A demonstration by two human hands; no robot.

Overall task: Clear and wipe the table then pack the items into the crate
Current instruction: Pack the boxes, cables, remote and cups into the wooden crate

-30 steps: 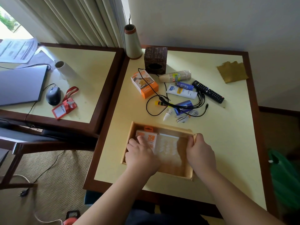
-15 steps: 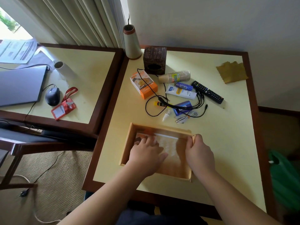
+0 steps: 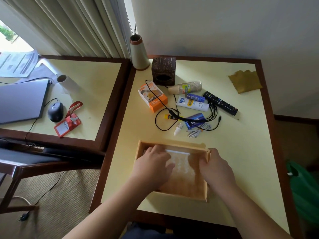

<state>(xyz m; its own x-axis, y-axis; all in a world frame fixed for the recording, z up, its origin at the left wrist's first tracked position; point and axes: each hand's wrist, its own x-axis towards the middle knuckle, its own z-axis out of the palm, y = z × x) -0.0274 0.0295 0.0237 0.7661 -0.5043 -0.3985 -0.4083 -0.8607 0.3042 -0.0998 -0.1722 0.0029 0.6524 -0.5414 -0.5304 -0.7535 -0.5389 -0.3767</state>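
Observation:
A shallow wooden crate (image 3: pixel 172 144) sits near the front edge of the yellow table (image 3: pixel 241 152). My left hand (image 3: pixel 151 167) lies inside it with fingers spread flat, covering what is under it and touching a clear plastic packet (image 3: pixel 182 163). My right hand (image 3: pixel 215 168) grips the crate's right wall. Beyond the crate lie an orange box (image 3: pixel 152 98), stacked paper cups (image 3: pixel 185 87), a white tube (image 3: pixel 191 104), a remote (image 3: pixel 221 103), a tangled black cable (image 3: pixel 163 118), a white cable (image 3: pixel 198 130) and a yellow-brown cloth (image 3: pixel 245 81).
A dark tissue box (image 3: pixel 164 70) and a cone-shaped vase (image 3: pixel 139 54) stand at the table's back left. A second table on the left holds a laptop (image 3: pixel 20 99), mouse (image 3: pixel 55 112) and red badge (image 3: pixel 68 125). A green bag (image 3: pixel 303 190) sits on the floor at right.
My left hand has slid forward and flattened over the small orange-and-white box in the crate, which is now hidden. My right hand stays on the crate's right wall.

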